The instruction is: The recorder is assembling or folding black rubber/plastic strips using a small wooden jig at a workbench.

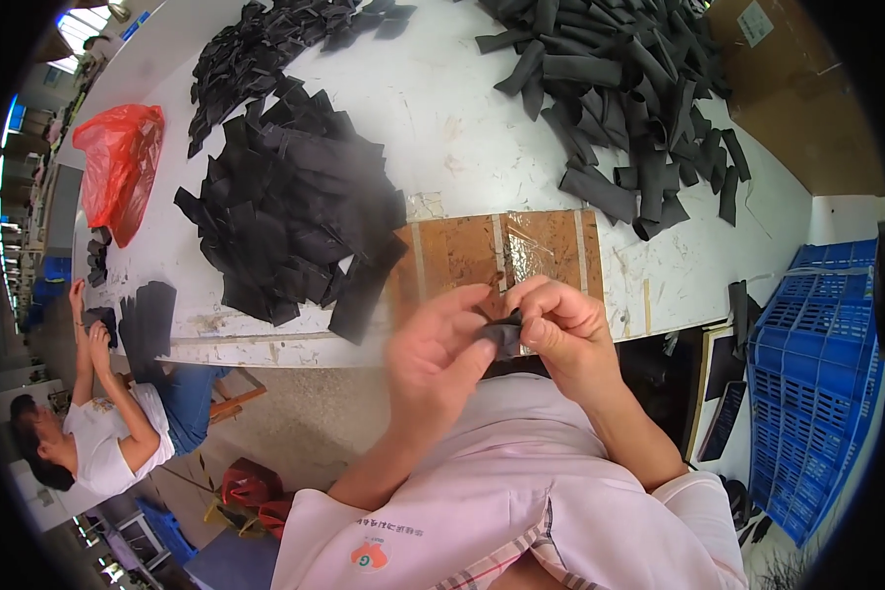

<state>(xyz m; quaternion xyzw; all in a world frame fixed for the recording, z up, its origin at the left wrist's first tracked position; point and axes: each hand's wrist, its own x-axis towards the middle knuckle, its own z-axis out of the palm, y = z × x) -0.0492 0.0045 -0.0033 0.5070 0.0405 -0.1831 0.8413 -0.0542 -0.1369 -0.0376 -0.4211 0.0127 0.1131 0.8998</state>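
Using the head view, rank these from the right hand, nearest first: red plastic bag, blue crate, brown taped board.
1. Brown taped board: just beyond the right hand, along the white table's near edge.
2. Blue crate: off to the right.
3. Red plastic bag: far left.

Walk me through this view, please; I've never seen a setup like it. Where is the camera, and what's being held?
There is no machine here, just a person's bare hands. The single picture comes from a fisheye camera on their head, looking down, so straight edges bend. The right hand pinches a small black piece; the left hand, slightly blurred, is right at it. On the white table lie a taped brown cardboard sheet, heaps of black pieces and a red plastic bag. A co-worker sits at left.
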